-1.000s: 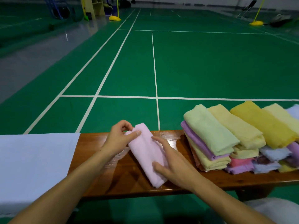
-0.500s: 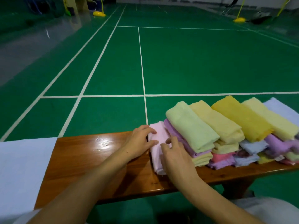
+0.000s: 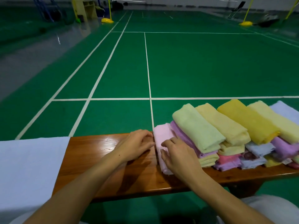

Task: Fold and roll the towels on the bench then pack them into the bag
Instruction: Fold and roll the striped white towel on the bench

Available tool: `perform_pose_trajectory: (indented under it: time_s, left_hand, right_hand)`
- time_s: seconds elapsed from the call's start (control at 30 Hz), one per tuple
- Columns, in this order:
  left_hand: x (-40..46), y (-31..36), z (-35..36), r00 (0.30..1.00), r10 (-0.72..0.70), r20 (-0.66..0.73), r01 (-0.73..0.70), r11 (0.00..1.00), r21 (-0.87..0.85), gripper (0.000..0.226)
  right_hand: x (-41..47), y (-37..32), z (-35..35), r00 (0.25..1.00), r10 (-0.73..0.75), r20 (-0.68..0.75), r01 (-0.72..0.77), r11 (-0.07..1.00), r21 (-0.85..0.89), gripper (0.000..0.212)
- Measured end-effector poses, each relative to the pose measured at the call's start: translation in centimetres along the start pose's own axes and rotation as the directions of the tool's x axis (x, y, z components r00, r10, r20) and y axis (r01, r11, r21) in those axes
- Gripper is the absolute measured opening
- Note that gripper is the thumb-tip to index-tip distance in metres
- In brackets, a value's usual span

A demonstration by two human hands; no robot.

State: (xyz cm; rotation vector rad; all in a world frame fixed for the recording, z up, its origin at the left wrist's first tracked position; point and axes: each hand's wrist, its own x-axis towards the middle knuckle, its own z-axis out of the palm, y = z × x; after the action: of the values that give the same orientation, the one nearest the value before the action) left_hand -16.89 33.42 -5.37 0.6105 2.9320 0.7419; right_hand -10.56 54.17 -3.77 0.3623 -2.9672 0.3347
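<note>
Resting against the towel stack [image 3: 226, 136] on the bench [image 3: 100, 152], the folded pink towel [image 3: 161, 138] sits aligned for later packing; the right hand [image 3: 178, 157] lies on it with relaxed fingers, the left hand [image 3: 137, 144] touches its edge, loosely curled, gripping nothing; no bag is in view
</note>
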Motion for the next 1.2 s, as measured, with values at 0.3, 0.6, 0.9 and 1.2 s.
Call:
perform_pose_trajectory:
  time_s: [0.3, 0.6, 0.9, 1.2]
  left_hand:
    - [-10.2, -2.4, -8.6, 0.988, -0.093, -0.125, 0.095, 0.995, 0.009, 0.017]
    - [-24.3, -14.0, -14.3, 0.864, -0.471, -0.177, 0.498, 0.848, 0.18, 0.018]
    - [-31.7, -22.1, -14.4, 0.695, -0.679, -0.236, 0.719, 0.644, 0.262, 0.043]
    - [-31.4, -24.1, -13.0, 0.644, -0.706, -0.295, 0.756, 0.645, 0.109, 0.014]
  right_hand:
    - [1.1, -8.3, 0.8, 0.959, -0.227, -0.169, 0.257, 0.948, 0.186, 0.023]
    - [1.7, -21.7, 4.5, 0.917, -0.387, -0.095, 0.397, 0.867, 0.302, 0.024]
    - [3.4, -32.0, 9.0, 0.951, -0.175, 0.253, 0.118, 0.967, 0.227, 0.038]
    - [4.8, -34.0, 11.2, 0.915, -0.081, 0.395, -0.121, 0.879, 0.462, 0.034]
